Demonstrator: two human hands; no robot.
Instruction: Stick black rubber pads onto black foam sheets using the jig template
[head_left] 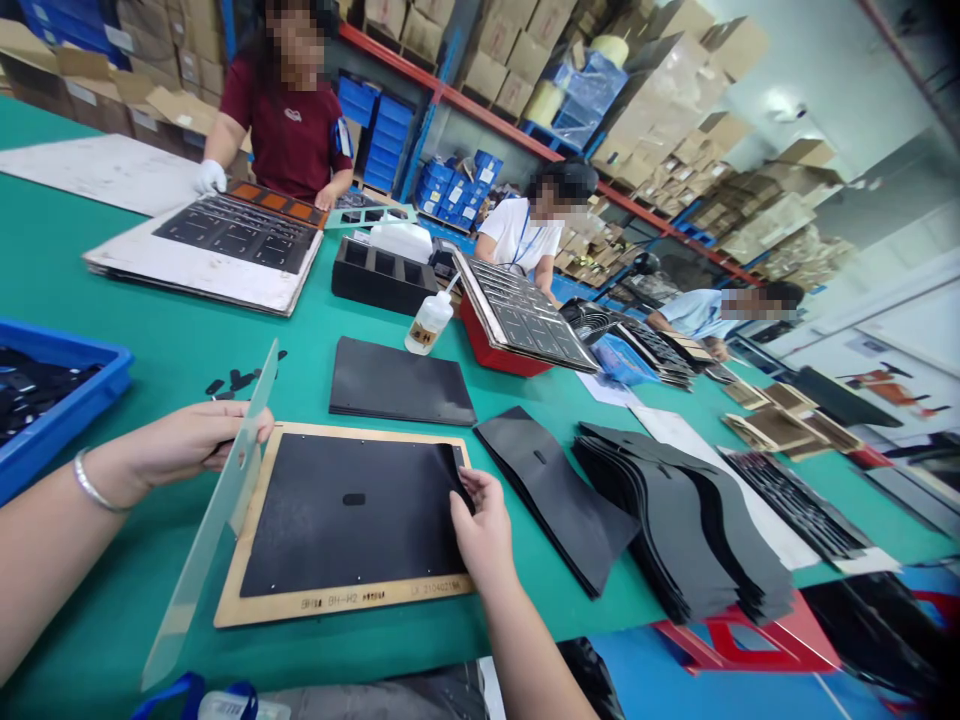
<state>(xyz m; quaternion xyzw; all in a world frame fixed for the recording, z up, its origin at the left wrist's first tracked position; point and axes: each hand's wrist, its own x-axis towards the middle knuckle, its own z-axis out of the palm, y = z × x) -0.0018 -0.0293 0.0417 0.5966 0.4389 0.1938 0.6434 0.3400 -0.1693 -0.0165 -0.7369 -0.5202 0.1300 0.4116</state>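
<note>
A wooden die board (247, 590) lies on the green table in front of me with a black sheet (352, 520) set in its frame. My left hand (191, 438) grips a clear plastic plate (217, 520) and holds it tilted up along the board's left edge. My right hand (480, 525) pinches the right edge of the black sheet near the board's top right corner. A silver bangle (94, 485) is on my left wrist.
A fanned stack of black sheets (675, 520) lies to the right and a flat pile (397, 382) sits behind the board. A blue bin (52, 395) stands at left. A squeeze bottle (429, 322) and three seated people are across the table.
</note>
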